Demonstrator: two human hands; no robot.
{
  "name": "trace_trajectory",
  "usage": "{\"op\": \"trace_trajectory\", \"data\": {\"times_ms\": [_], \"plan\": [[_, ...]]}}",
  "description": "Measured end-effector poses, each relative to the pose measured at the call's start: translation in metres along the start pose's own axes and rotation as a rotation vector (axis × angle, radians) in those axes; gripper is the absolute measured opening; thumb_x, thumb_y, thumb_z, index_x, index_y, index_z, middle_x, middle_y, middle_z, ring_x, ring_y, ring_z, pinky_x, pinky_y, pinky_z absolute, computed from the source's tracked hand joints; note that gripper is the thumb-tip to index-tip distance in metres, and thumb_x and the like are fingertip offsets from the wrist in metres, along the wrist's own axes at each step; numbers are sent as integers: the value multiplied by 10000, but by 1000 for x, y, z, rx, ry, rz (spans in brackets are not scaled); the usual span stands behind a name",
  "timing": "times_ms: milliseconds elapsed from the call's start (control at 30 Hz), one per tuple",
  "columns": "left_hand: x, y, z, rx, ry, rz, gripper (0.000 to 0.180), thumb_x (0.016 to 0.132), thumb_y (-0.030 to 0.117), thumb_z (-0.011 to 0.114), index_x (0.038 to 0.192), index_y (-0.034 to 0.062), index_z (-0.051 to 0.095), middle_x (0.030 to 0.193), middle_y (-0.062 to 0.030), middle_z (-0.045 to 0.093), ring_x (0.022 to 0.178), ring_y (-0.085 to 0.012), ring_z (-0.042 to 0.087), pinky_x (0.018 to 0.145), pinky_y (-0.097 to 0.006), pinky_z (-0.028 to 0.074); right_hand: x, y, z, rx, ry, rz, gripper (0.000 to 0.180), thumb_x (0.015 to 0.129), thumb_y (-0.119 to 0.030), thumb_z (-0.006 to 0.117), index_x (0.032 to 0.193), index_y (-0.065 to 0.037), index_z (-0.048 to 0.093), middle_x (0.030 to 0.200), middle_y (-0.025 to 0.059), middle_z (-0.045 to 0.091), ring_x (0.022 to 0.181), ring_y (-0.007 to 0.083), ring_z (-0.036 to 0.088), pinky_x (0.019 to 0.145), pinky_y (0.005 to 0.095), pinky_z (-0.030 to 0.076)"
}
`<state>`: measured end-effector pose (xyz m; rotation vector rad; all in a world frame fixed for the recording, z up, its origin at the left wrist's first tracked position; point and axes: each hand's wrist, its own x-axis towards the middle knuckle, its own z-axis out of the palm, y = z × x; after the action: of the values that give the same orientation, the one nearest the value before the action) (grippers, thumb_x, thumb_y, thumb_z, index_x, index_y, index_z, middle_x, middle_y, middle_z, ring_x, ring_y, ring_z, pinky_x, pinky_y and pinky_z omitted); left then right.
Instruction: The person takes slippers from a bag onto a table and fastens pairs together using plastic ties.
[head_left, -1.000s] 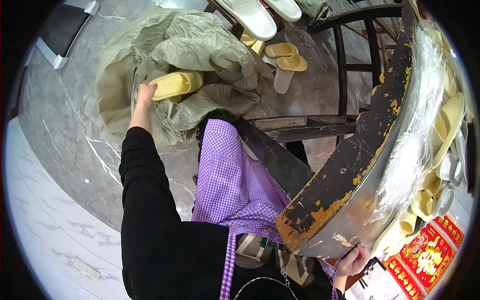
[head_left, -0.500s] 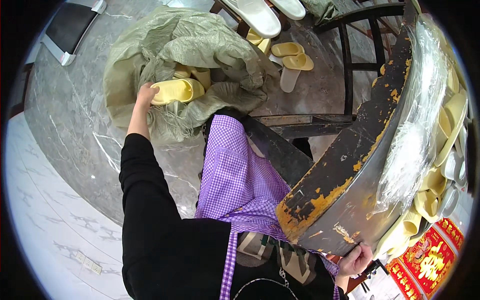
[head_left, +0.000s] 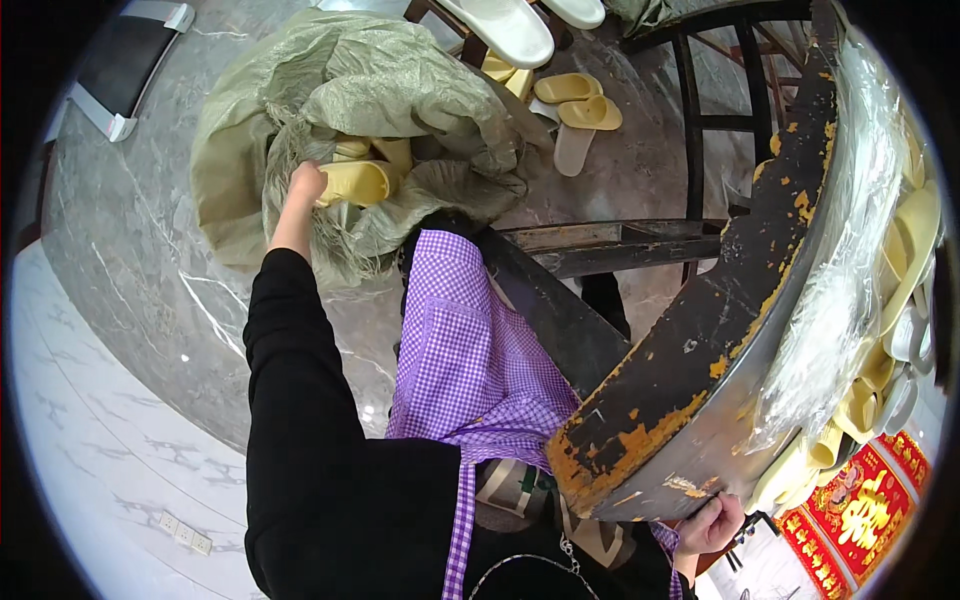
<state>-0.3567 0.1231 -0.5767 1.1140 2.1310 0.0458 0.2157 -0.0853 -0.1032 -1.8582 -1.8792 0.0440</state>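
A yellow slipper [head_left: 358, 184] is in the grip of my left hand [head_left: 309, 183], whose fingers are closed round one end of it. The slipper lies at the mouth of a large green woven sack [head_left: 400, 100], where other yellow slippers [head_left: 395, 153] show inside. My right hand [head_left: 713, 524] is closed at the near edge of a dark table [head_left: 665, 460] with worn, peeling paint. Its fingertips are partly hidden against that edge.
Clear plastic bags [head_left: 830, 300] lie on the table beside a row of yellow and grey slippers [head_left: 910, 250]. Loose slippers [head_left: 590, 112] rest on the floor beyond the sack, near white slippers [head_left: 510, 30] on a stool. A dark wooden frame [head_left: 620, 245] stands below the table.
My left hand has moved the yellow slipper slightly deeper into the sack, so less of it shows. My right hand stays at the table edge. The view has shifted a little.
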Motion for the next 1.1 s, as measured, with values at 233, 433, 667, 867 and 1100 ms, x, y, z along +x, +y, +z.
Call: {"op": "trace_trajectory", "data": {"times_ms": [233, 433, 667, 867, 1100], "plan": [[-8, 85, 18, 622, 75, 149, 322, 806, 215, 507, 1095, 103, 593, 1283, -146, 460, 1191, -386, 390, 886, -450, 401, -2, 5, -9, 6, -51, 26, 116, 828, 31, 431, 933, 18, 476, 817, 77, 475, 749, 159, 436, 718, 282, 365], [77, 120, 109, 448, 439, 621, 610, 789, 357, 543, 1332, 146, 362, 1403, -92, 312, 1240, -339, 340, 938, -508, 348, -3, 4, -12, 30, -83, 50, 98, 862, -5, 435, 952, 14, 468, 884, 80, 503, 824, 155, 462, 799, 279, 382], [138, 152, 160, 310, 585, 919, 633, 774, 383, 562, 1325, 140, 367, 1390, -90, 325, 1227, -320, 354, 933, -505, 350, 2, -14, 4, -154, 5, 86, 101, 884, -52, 393, 945, 10, 445, 883, 93, 503, 824, 153, 460, 809, 294, 382], [119, 174, 188, 180, 522, 908, 624, 764, 368, 577, 1309, 130, 387, 1363, -97, 360, 1202, -308, 383, 923, -488, 362, -18, 1, -6, -6, 155, 304, 265, 840, -43, 397, 1066, 74, 471, 1036, 205, 568, 931, 275, 548, 829, 366, 426], [97, 145, 203, 94, 472, 873, 614, 753, 350, 594, 1290, 117, 410, 1330, -106, 401, 1173, -294, 417, 911, -468, 377, 0, -21, 4, 299, 405, 609, 322, 835, -111, 431, 1078, 87, 503, 1015, 208, 583, 911, 284, 562, 823, 381, 431]]}}
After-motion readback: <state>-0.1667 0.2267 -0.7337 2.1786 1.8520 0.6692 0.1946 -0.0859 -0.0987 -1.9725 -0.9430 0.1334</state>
